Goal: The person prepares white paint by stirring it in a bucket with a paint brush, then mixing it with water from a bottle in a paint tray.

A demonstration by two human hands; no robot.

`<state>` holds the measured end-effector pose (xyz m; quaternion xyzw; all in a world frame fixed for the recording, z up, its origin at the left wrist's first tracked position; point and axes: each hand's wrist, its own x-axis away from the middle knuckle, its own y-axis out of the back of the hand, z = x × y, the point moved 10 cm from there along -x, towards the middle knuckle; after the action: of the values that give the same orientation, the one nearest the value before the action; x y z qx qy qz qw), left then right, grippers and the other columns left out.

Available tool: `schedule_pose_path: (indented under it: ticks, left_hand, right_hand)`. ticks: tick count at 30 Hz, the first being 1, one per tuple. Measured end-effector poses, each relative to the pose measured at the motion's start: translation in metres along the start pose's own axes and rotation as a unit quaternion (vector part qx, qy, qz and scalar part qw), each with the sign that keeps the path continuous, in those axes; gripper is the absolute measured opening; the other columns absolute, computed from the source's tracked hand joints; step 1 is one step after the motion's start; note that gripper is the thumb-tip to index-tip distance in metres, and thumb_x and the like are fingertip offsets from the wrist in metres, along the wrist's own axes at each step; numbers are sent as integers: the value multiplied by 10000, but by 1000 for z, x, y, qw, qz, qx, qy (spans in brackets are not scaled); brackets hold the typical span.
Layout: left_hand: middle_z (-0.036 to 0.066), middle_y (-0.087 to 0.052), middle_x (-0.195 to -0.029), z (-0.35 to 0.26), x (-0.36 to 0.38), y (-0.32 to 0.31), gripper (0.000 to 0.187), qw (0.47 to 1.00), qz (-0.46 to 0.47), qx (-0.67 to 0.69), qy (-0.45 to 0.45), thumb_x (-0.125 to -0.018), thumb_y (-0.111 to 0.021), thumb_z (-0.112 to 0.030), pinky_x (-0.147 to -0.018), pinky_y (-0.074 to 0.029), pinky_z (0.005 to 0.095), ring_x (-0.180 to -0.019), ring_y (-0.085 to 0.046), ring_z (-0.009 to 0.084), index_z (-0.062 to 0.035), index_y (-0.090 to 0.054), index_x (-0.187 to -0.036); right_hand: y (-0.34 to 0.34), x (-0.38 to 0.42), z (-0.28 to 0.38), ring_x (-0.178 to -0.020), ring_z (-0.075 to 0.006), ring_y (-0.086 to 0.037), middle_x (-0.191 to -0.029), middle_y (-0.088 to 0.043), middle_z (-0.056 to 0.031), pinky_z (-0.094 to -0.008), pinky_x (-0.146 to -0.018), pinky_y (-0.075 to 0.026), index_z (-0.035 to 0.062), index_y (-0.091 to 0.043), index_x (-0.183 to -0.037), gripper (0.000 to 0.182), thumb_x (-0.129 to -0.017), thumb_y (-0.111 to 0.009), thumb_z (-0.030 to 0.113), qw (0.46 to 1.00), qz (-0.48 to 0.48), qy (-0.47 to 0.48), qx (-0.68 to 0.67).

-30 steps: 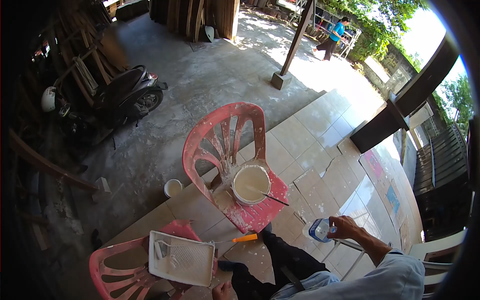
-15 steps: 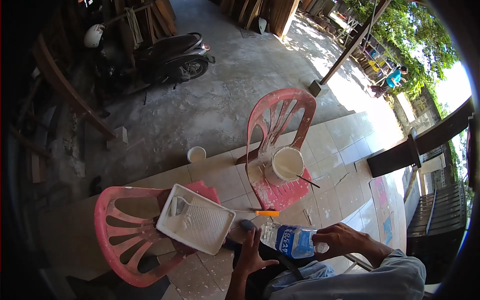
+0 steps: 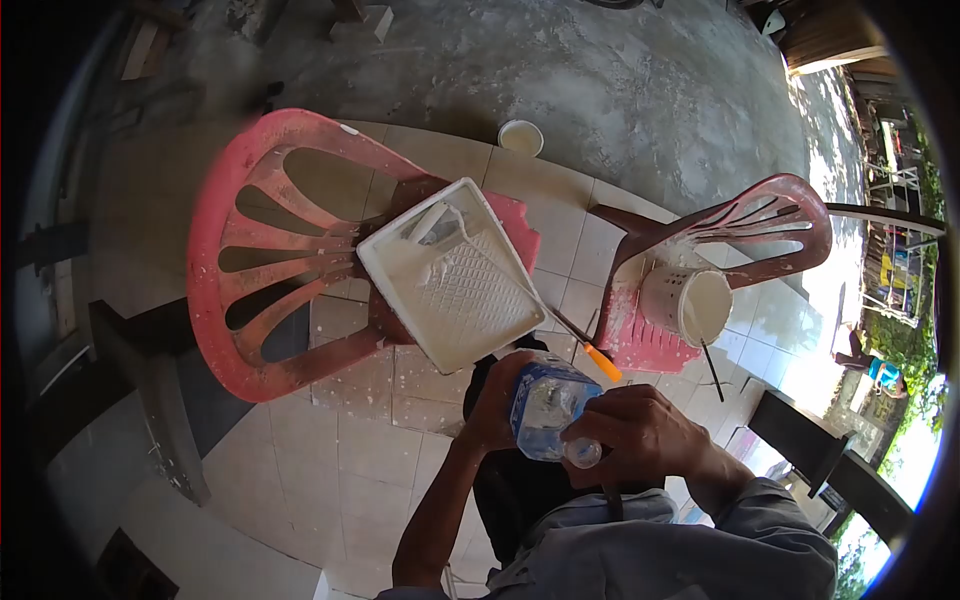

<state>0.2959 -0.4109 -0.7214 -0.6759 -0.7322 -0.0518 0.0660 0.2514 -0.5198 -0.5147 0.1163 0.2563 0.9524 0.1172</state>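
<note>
Head view: bottle (image 3: 548, 412) seemingly in both grips (image 3: 490, 402) (image 3: 640, 430)

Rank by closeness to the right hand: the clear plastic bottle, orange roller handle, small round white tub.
1. Clear plastic bottle, held in the right hand.
2. Orange roller handle, just ahead.
3. Small round white tub, on the floor.

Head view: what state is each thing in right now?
Bottle: held; cap on or off unclear.
Left hand: closed around the bottle's body.
Right hand: curled at the bottle's neck.
Tray: coated whitish inside.
Roller: lying in the tray, orange handle outside.
Bucket: open, whitish inside, stick leaning out.
Tub on floor: open.
Chair under tray: upright, spattered.
Chair under bucket: upright, spattered.
</note>
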Motion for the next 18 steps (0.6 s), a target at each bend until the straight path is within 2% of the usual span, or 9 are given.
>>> schedule_pose_path:
  ticks: [2,5,7,8,11,12,15,16,18]
  left_hand:
    - [168,-453,-1315,-1,-3,17,1141,999,-36,-4,-10,-498,-947,-399,-1049,-397,428,-1219,-479,342,-52,-360,-1412]
    - [169,-452,-1322,38,8,28,1140,988,-115,94,39,-494,-956,-382,-1037,-407,438,-1221,-482,335,-46,-363,-1407]
    - [154,-481,-1297,59,14,31,1122,989,-121,59,67,-500,-961,-371,-1031,-413,443,-1203,-503,330,-42,-371,-1396]
    - [151,-489,-1288,71,16,31,1117,986,-123,75,86,-502,-960,-371,-1032,-413,445,-1199,-508,330,-43,-373,-1394]
    - [138,-546,-1245,86,22,39,1072,972,-134,124,146,-498,-960,-366,-1020,-430,429,-1167,-550,311,-42,-415,-1362]
    - [137,-557,-1239,89,23,41,1060,971,-132,126,157,-498,-960,-361,-1014,-438,422,-1159,-561,305,-41,-426,-1355]
    - [134,-583,-1241,97,28,45,1024,950,-153,187,196,-490,-958,-318,-1004,-461,399,-1152,-586,280,-43,-455,-1338]
    - [136,-582,-1247,111,35,42,1024,947,-161,197,197,-489,-958,-306,-1007,-460,399,-1157,-585,279,-43,-453,-1341]
    - [136,-581,-1262,121,41,42,1045,944,-167,201,199,-481,-956,-271,-1018,-456,408,-1180,-575,273,-40,-433,-1356]
  right_hand:
    - [-1,-26,-24,-667,-249,-660,-751,-629,-85,-349,-599,-535,74,-669,-968,359,-668,-828,189,998,-24,-18,-52]
    - [-21,-57,-61,-709,-190,-653,-812,-635,-72,-311,-607,-529,78,-689,-1004,422,-639,-877,173,990,-56,-29,-125]
    - [-41,-71,-81,-748,-181,-649,-865,-639,-73,-303,-619,-529,74,-683,-1043,466,-643,-890,193,988,-61,-37,-139]
    - [-56,-70,-98,-889,-210,-630,-950,-626,-81,-325,-726,-527,55,-653,-1109,579,-631,-915,250,986,-70,-26,-151]
    - [-82,-68,-130,-1037,-257,-579,-1091,-592,-114,-365,-859,-501,33,-602,-1191,733,-594,-938,295,986,-102,-29,-131]
    - [-99,-62,-146,-1177,-319,-513,-1264,-512,-154,-419,-983,-455,27,-492,-1314,982,-521,-960,366,989,-74,-60,-115]
    - [-135,-61,-172,-1273,-374,-453,-1385,-419,-190,-464,-1070,-398,35,-334,-1421,1236,-441,-972,433,984,-49,-114,-131]
    - [-151,-59,-180,-1350,-388,-383,-1417,-394,-205,-488,-1121,-336,42,-181,-1484,1385,-421,-973,445,987,-4,-116,-107]
    - [-176,-56,-194,-1363,-374,-372,-1428,-383,-206,-480,-1128,-327,41,-145,-1495,1381,-453,-968,420,968,7,-175,-177]
